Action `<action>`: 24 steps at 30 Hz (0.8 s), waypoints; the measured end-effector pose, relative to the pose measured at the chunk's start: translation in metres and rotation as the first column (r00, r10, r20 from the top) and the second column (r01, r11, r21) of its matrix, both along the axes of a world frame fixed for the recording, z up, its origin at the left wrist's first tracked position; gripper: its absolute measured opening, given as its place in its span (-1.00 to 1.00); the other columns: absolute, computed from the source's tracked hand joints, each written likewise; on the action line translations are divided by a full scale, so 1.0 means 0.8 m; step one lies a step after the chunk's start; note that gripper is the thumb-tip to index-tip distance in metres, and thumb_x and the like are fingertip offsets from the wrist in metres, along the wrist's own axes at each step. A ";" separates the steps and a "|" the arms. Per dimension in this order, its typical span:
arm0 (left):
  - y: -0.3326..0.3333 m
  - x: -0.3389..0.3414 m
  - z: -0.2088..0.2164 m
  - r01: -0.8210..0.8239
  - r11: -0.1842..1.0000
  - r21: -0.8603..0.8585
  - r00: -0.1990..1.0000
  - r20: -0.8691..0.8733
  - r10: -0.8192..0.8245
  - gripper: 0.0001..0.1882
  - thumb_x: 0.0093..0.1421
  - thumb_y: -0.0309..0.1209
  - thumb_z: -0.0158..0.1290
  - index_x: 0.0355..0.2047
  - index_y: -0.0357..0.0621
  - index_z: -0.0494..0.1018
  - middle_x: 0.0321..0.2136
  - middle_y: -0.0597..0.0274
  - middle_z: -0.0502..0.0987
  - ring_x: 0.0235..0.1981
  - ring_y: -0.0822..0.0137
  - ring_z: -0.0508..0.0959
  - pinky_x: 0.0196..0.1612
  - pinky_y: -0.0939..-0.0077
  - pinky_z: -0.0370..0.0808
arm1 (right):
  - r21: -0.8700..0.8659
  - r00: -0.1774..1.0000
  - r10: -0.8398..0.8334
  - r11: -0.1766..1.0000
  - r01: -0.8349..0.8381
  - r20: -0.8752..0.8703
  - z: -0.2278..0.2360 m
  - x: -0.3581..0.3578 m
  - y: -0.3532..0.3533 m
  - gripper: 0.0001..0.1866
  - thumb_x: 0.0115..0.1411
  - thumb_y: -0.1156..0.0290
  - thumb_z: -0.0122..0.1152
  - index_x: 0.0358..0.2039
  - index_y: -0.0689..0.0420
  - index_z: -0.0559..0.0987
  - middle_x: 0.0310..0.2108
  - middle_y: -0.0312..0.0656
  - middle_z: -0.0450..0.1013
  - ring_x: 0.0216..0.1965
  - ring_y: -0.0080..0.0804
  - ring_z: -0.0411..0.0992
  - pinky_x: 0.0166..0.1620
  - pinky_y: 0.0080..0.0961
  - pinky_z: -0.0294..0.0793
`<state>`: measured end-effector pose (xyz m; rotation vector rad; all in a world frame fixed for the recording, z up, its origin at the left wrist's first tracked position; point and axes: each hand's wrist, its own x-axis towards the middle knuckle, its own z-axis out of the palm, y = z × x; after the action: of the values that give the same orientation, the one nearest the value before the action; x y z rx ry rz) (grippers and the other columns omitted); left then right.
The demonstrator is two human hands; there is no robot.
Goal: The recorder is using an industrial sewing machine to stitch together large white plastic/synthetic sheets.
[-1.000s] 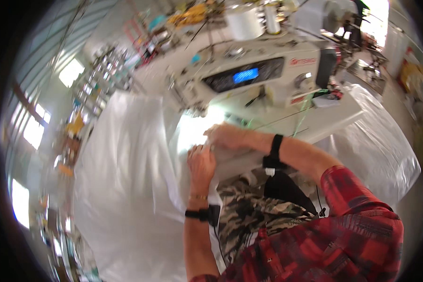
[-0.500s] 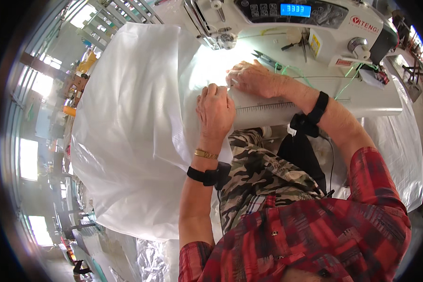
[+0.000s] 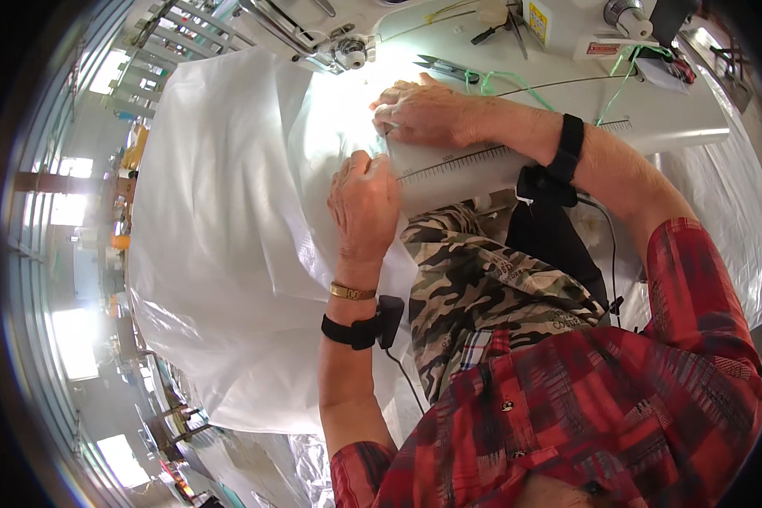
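Left hand: the left hand (image 3: 364,203) is laid palm-down on the white woven sheet (image 3: 229,229), fingers together and pressed flat at the table's near edge — nothing is gripped.
Right hand: the right hand (image 3: 423,110) is spread flat on the same sheet, just beyond the left hand, fingers pointing toward the sewing head; no clamping is seen, only pressure from above.
White sheet: it is spread over the sewing table (image 3: 677,127) and draped far down on the person's left, in loose folds; a bright glare is thrown on it under the machine.
Sewing machine: the needle and presser foot (image 3: 347,55) are seen just beyond the fingertips of the right hand, apart from them.
Table edge: a printed ruler strip (image 3: 466,161) is seen along it, between the two hands and the right wrist.
Small items: thread snips (image 3: 444,68) and a green thread (image 3: 491,82) are lying behind the right hand.
Wrists: black bands are worn on both — a gold bracelet (image 3: 352,292) also on the left.
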<state>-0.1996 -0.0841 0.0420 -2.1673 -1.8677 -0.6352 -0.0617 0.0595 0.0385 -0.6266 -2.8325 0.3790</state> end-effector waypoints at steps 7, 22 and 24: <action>0.011 -0.012 -0.007 0.063 0.998 0.007 0.997 0.047 -0.064 -0.94 0.08 -0.54 0.02 -0.43 -0.29 0.45 -0.44 0.05 0.39 -0.32 0.02 0.46 -0.23 0.16 0.40 | 0.076 0.999 -0.045 0.996 0.047 -0.024 -0.004 -0.003 -0.006 -0.65 0.27 0.22 -0.03 -0.02 0.08 0.52 0.18 -0.20 0.30 0.23 -0.20 0.19 0.20 0.12 0.20; 0.068 -0.030 -0.013 0.027 1.000 0.012 0.994 0.105 -0.028 -0.91 0.09 -0.52 0.02 -0.42 -0.27 0.49 -0.41 0.01 0.45 -0.31 -0.01 0.52 -0.23 0.13 0.44 | 0.125 0.999 -0.012 0.992 0.017 -0.045 -0.002 -0.002 -0.002 -0.65 0.30 0.20 0.03 0.00 0.11 0.52 0.12 -0.09 0.36 0.19 -0.14 0.24 0.15 0.00 0.22; 0.075 -0.031 -0.015 -0.003 0.999 0.048 0.995 0.100 -0.001 -0.90 0.10 -0.50 0.05 -0.39 -0.27 0.51 -0.37 0.01 0.49 -0.28 0.00 0.53 -0.18 0.14 0.46 | 0.113 0.998 -0.019 0.993 0.027 -0.066 -0.001 -0.003 -0.007 -0.65 0.29 0.21 0.03 0.01 0.10 0.52 0.10 -0.09 0.37 0.18 -0.14 0.24 0.15 -0.01 0.22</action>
<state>-0.2241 -0.0241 0.0298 -2.1415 -1.8817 -0.7938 -0.0642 0.0542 0.0378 -0.6120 -2.7601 0.2274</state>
